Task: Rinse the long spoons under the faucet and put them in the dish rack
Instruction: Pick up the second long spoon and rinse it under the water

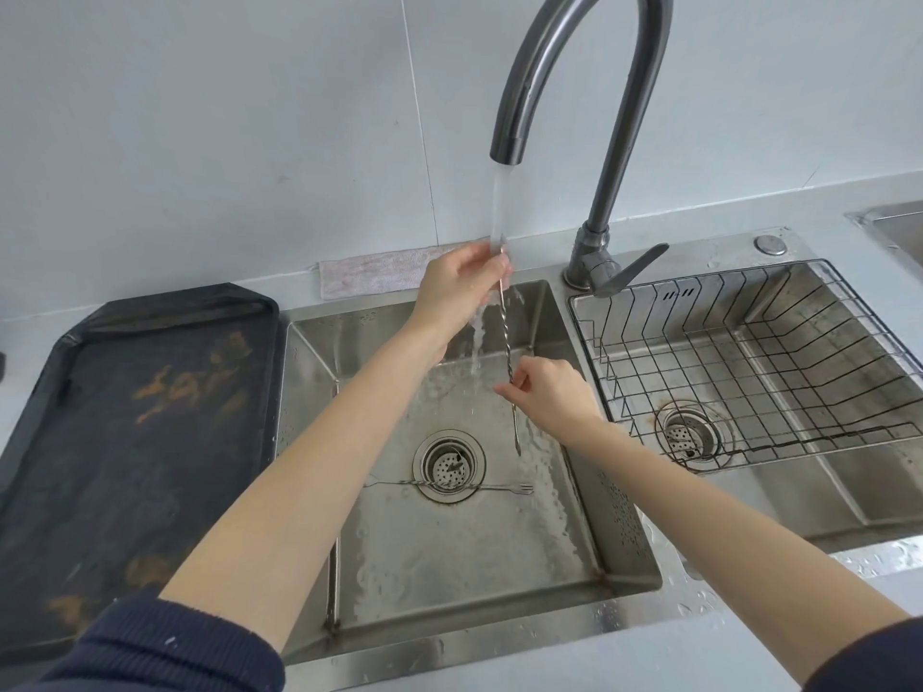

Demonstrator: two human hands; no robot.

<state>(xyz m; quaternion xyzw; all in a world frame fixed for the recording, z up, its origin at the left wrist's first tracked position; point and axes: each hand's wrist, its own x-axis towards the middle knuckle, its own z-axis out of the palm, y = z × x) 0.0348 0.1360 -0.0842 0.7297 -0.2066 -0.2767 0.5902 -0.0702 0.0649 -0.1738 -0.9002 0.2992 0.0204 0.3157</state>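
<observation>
Dark sleeves at the bottom edge, both forearms reaching over the left sink basin (624,516). On the basin floor a second long spoon (389,485) lies flat across the drain strainer (449,466), long axis left to right, a small forked end pointing right. Right hand (547,394) — fingers pinching the lower shaft of a thin steel long spoon (505,342); below the pinch the shaft runs down to a pointed tip over the basin. The shaft is slim, bright and twisted like rope through its middle. Long axis near vertical, top leaning slightly left. Left hand (462,287) closed around the upper end, bowl hidden by fingers and water. The stream from the faucet (589,107) strikes that upper end and runs down past the shaft. Wire dish rack (749,362) sits in the right basin. Dark tray (135,432) on the desk at left — folded cloth (369,277) against the wall behind.
</observation>
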